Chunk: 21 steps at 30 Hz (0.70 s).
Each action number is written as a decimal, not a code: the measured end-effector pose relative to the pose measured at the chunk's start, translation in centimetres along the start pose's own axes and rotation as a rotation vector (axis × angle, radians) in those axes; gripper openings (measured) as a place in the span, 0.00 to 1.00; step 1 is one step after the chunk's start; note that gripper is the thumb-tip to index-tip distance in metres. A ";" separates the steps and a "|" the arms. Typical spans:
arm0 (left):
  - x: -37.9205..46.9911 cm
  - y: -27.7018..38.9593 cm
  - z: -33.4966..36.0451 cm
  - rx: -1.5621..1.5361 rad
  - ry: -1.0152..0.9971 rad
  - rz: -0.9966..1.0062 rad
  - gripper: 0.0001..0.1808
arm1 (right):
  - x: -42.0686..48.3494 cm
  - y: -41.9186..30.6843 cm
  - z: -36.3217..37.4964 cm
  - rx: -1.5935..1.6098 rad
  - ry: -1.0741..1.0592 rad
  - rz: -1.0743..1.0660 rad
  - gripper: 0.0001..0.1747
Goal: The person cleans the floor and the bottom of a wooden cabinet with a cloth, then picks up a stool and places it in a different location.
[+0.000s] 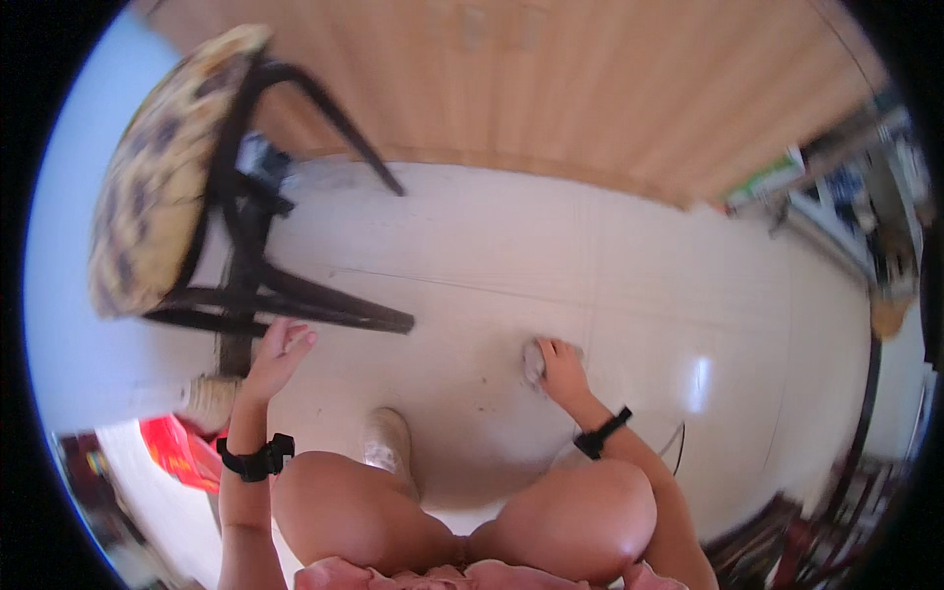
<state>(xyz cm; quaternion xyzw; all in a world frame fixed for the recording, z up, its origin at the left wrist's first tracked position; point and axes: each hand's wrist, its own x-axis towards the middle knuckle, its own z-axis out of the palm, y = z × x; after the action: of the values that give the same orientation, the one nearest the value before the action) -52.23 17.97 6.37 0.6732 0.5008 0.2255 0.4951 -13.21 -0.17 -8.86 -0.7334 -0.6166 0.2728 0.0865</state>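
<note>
My right hand [566, 375] is low over the pale tiled floor [472, 243], its fingers closed around a crumpled greyish cloth [534, 361] that rests on the tiles. My left hand [276, 363] is raised beside a dark-legged chair [339, 306], fingers loosely bent and apart with nothing visible in them. Its fingertips overlap the chair's lower rail in the view; whether they touch cannot be told. The chair has a patterned yellow-and-brown padded seat [158, 184]. A few dark specks [483, 394] lie on the floor left of the cloth.
A wooden cabinet front [546, 96] closes off the far side. To the right stands a cluttered shelf [833, 199]. One shoe [389, 442] shows between my legs, and a red bag [181, 453] lies at the left. A thin dark cable [680, 446] is near my right forearm.
</note>
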 end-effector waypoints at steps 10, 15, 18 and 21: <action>-6.3 -2.8 -12.2 -0.086 0.776 0.147 0.14 | 3.8 -13.5 -18.5 0.216 -0.135 -0.367 0.48; -1.1 0.1 -12.6 -0.068 0.602 0.225 0.14 | 5.7 -25.1 -18.0 0.351 -0.117 -0.695 0.45; 0.4 0.1 -11.9 -0.119 0.691 0.252 0.09 | 7.3 -30.9 -16.0 0.809 -0.212 -0.237 0.37; -0.8 -2.1 -11.5 -0.135 0.777 0.341 0.08 | 7.0 -31.0 -15.8 0.735 0.036 -0.267 0.31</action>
<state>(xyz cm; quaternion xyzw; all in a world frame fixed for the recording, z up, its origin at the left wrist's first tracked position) -62.70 22.34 9.35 0.5773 0.5157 0.5734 0.2683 -31.17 16.76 16.68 -0.5714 -0.5664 0.4490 0.3888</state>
